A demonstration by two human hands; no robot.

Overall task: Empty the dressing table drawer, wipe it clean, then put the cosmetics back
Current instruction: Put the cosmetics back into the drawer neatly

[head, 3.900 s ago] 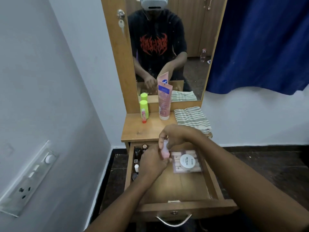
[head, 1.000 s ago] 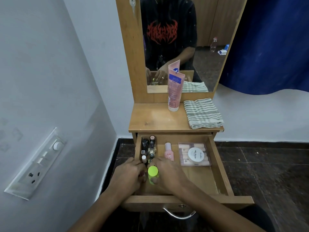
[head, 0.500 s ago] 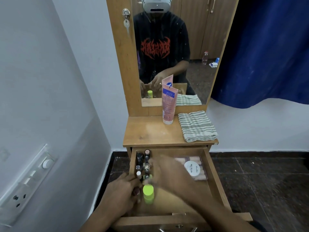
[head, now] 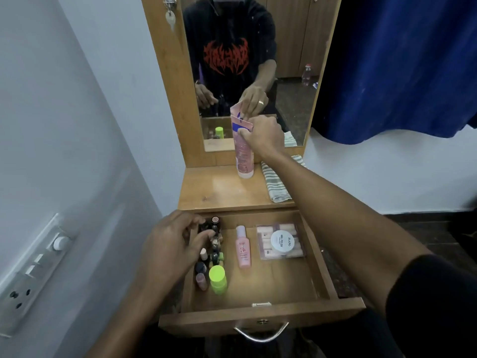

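The wooden drawer (head: pixel 260 315) stands pulled out. Along its left side stand several small dark nail polish bottles (head: pixel 214 244) and a bottle with a lime green cap (head: pixel 217 279). A pink bottle (head: pixel 242 250) lies in the middle, and a clear nail polish box (head: pixel 280 241) lies at the back right. My left hand (head: pixel 171 245) hovers over the small bottles, its fingertips touching them. My right hand (head: pixel 262 136) reaches over the tabletop and pinches the top of the tall pink tube (head: pixel 242 151), which stands upright against the mirror.
A striped green and white cloth (head: pixel 277 184) lies folded on the tabletop (head: pixel 214 189), partly under my right arm. A mirror (head: pixel 253 60) backs the table. A white wall with a switch panel (head: pixel 33 275) is close on the left, a blue curtain (head: pixel 402 65) on the right.
My right hand left the drawer and reached up to the pink tube on the tabletop. The green-capped bottle now stands in the drawer. My left hand moved toward the back bottles.
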